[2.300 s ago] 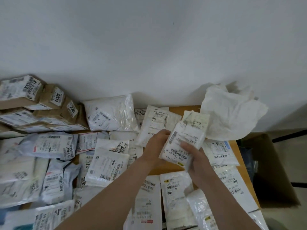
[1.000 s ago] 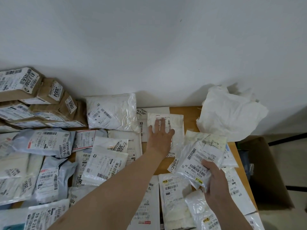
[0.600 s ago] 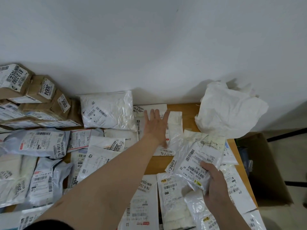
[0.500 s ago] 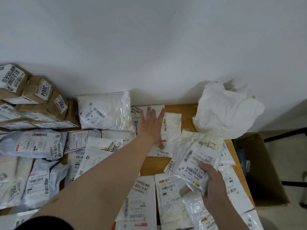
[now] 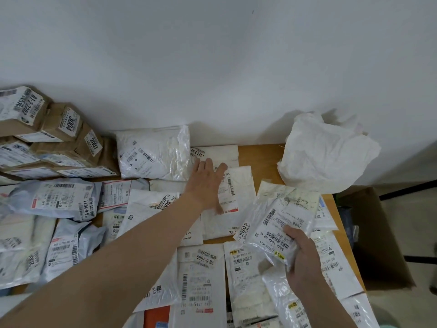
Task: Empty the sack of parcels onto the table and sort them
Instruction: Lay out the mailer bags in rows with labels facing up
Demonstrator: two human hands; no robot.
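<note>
Two hands — left [image 5: 205,183] fingers flat on one mailer [image 5: 240,185], right [image 5: 302,259] gripping stacked parcels [image 5: 279,223].

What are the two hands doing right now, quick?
Left hand: open, fingers flat on a white mailer bag.
Right hand: holding a small stack of plastic-wrapped parcels.

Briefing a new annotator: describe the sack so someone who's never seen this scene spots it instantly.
Find the wooden table pushed against the white wall and go to its far right corner. The sack sits there, a crumpled white heap. Unlike the flat parcels beside it, it stands tall and shows no label or barcode.
</note>
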